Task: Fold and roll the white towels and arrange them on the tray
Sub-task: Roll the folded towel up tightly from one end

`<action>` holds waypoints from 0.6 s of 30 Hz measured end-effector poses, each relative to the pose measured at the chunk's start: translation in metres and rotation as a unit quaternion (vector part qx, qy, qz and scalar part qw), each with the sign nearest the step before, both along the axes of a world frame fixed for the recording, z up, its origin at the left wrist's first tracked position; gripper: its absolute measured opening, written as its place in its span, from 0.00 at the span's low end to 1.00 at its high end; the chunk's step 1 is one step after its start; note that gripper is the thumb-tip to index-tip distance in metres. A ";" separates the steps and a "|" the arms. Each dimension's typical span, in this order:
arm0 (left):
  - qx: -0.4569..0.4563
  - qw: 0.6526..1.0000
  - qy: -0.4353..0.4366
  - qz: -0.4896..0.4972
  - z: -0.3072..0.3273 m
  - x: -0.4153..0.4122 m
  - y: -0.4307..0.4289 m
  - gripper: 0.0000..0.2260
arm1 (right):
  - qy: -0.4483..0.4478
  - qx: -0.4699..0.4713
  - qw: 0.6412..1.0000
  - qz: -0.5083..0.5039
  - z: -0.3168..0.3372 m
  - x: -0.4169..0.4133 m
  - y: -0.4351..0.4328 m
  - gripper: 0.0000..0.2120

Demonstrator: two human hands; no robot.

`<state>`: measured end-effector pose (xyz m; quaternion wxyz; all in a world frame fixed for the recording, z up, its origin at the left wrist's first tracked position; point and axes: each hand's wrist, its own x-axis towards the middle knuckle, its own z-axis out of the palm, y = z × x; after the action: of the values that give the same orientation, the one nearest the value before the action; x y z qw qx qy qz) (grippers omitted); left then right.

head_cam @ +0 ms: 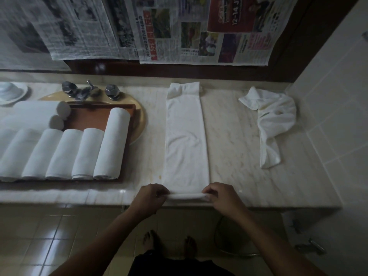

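Observation:
A white towel (186, 136), folded into a long narrow strip, lies flat on the marble counter and runs from the back wall to the front edge. Its near end is turned into a thin roll. My left hand (151, 196) pinches the roll's left end and my right hand (221, 194) pinches its right end. A brown wooden tray (89, 114) at the left holds several rolled white towels (111, 144) side by side, with two more rolls lying across behind them. One crumpled white towel (272, 120) lies at the right of the counter.
The tray sits over a beige sink with a metal tap (87, 91) behind it. A white dish (12, 92) stands at the far left. Newspapers (179, 28) hang on the back wall. A tiled wall closes the right side. My bare feet stand on the tiled floor below.

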<state>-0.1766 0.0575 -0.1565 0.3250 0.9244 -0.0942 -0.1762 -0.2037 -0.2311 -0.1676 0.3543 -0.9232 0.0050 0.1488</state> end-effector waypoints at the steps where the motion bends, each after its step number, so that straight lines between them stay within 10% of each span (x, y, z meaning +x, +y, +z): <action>1: -0.006 1.000 0.012 0.005 0.001 0.002 0.001 0.08 | 0.002 0.001 1.000 -0.005 -0.001 0.001 0.000 0.08; 10: -0.016 0.996 -0.024 0.085 -0.010 0.005 -0.002 0.04 | -0.066 -0.022 0.997 -0.021 -0.008 0.001 0.015 0.11; 18: 0.053 0.976 -0.185 -0.098 -0.023 -0.017 -0.012 0.12 | -0.144 -0.107 0.981 0.075 -0.019 -0.018 0.024 0.16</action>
<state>-0.1934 0.0459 -0.1798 0.2340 0.9430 -0.2335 -0.0382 -0.2214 -0.2073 -0.1861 0.2383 -0.9653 -0.0997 0.0392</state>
